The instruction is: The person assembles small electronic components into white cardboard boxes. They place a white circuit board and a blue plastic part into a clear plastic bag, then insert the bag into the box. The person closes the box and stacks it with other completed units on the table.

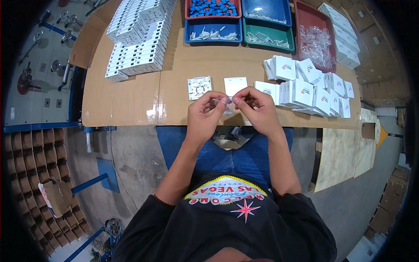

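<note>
Your left hand (205, 112) and right hand (257, 109) meet over the near edge of the cardboard-covered table (131, 100); both are closed in a pinch on a small clear plastic bag (226, 101), thumb and forefinger of each at its top edge; what the bag holds is too small to tell. Just beyond your fingertips lie a white wall-switch module (199, 87), back side up, and a plain white faceplate (235, 85), side by side, apart from each other. To your right, a loose heap of small white boxes (305, 85) reaches almost to your right hand. Far left of the table, a long stack of white faceplates (139, 39) in rows. At the far edge, blue trays (213, 31) of small white parts, a green tray (268, 37), and a red tray (315, 37) of clear bags; your blue-jeaned knees (227, 150) show below the table edge.
</note>
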The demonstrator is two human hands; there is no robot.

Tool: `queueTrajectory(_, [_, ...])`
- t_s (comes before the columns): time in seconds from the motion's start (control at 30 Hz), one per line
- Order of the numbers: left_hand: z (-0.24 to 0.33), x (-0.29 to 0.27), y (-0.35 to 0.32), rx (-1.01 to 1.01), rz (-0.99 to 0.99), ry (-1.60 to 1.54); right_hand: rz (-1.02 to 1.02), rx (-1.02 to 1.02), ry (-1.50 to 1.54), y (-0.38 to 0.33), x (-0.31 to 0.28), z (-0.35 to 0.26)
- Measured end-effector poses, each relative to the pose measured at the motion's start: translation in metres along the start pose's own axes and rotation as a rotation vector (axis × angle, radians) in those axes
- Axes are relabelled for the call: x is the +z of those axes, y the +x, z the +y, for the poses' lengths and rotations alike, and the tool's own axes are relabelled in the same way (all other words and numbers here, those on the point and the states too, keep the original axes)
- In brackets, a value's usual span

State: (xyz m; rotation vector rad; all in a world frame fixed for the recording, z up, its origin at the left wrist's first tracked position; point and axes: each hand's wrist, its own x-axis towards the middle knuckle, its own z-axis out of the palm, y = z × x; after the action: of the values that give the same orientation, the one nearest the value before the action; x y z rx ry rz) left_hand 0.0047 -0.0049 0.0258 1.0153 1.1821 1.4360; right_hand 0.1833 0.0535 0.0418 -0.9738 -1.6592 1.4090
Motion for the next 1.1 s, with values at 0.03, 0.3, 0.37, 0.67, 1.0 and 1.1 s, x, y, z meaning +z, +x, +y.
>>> queueTrajectory(0.03, [0.001,0.0,0.0,-0.013,-0.009,-0.003,0.0,0.004,0.002,0.0,0.0,0.001])
queueTrajectory(0.3, [-0.001,-0.003,-0.001,-0.02,-0.019,0.005,-0.017,0.023,-0.054,-0.001,0.0,0.002])
queueTrajectory(0.37, [-0.002,-0.002,0.001,-0.03,-0.018,-0.009,0.0,0.016,-0.026,-0.001,0.001,0.003])
queueTrajectory(0.67, [-0.011,-0.01,0.002,-0.162,-0.126,-0.013,-0.105,0.094,-0.16,-0.001,-0.004,-0.001])
queueTrajectory(1.0, [-0.053,-0.051,-0.019,-0.492,-0.231,-0.106,-0.433,0.207,-0.14,0.0,0.013,0.016])
queueTrajectory(1.1, [-0.055,-0.061,-0.02,-0.472,-0.259,-0.149,-0.445,0.087,-0.157,0.001,0.02,0.04])
